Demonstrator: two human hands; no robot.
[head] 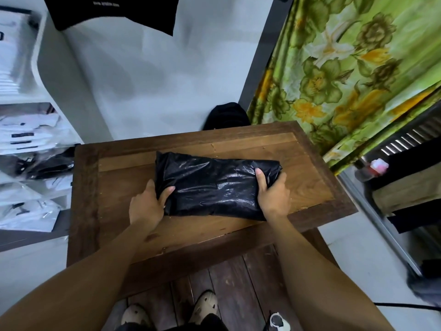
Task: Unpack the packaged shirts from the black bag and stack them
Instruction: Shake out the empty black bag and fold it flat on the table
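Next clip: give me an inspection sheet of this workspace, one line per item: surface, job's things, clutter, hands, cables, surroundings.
Surface: wooden table, with bare wood showing around the bag.
Job's things: black bag lies on the table, wrapped shut; no shirts taken out yet.
Clutter: dark bundle behind the table's far edge.
Hands: left hand and right hand each grip one end of the bag.
Cables: black cable on the floor at lower right.
Surroundings: white shelves holding packaged garments at left; floral curtain at right.
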